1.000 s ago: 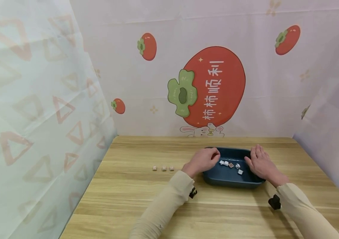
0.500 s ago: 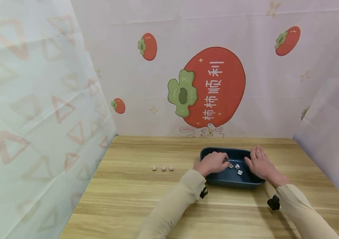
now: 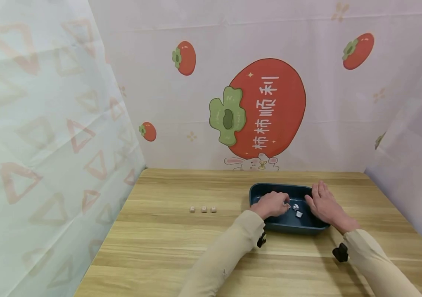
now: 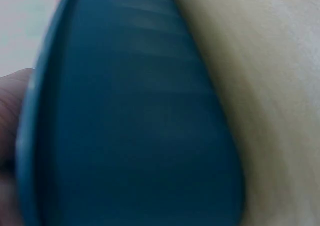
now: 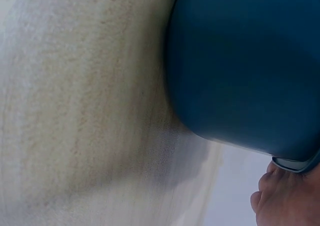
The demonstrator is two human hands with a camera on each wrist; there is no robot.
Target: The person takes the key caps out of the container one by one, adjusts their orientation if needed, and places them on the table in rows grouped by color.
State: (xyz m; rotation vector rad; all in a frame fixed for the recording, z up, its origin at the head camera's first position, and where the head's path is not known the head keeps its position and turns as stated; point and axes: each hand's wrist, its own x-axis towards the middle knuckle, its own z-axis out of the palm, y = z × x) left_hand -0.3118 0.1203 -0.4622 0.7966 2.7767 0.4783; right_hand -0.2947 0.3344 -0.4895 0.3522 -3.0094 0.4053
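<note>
A dark blue tray [image 3: 289,227] stands on the table with small keycaps inside. My left hand [image 3: 272,203] reaches over its left side with bent fingers pointing down. A pinkish keycap [image 3: 287,206] lies right at the fingertips; whether they pinch it cannot be seen. Two white keycaps, one [image 3: 295,207] behind the other [image 3: 299,214], lie farther right. My right hand [image 3: 327,205] rests on the tray's right rim, fingers straight and pointing away. The left wrist view shows mostly the tray's outer wall [image 4: 135,101]; in the right wrist view, fingers [image 5: 290,196] touch the rim.
Three keycaps, left [image 3: 192,209], middle [image 3: 204,209] and right [image 3: 213,209], sit in a row on the wooden table [image 3: 166,243] left of the tray. A printed cloth backdrop [image 3: 203,95] hangs behind the table, with patterned cloths on both sides.
My left hand has moved right and deeper into the tray, onto the keycaps there, covering the two white ones at left. The right hand has stayed on the rim.
</note>
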